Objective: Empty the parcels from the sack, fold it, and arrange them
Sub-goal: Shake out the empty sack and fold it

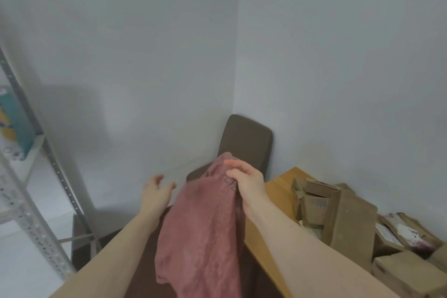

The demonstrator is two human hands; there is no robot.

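Note:
A dusty-pink woven sack [203,232] hangs limp in front of me, lifted by its top edge. My right hand [244,181] grips that bunched top edge at about chair-back height. To the left of the sack my left hand [156,190] is held out with fingers spread and relaxed, holding nothing and not touching the fabric. Several brown cardboard parcels [348,222] lie in a loose heap on the wooden table [278,189] at the right, some with white labels.
A brown upholstered chair [246,140] stands in the room's corner behind the sack. A grey metal shelving rack [31,213] rises at the left, with a colourful box [14,126] on its shelf. Pale floor shows below the rack.

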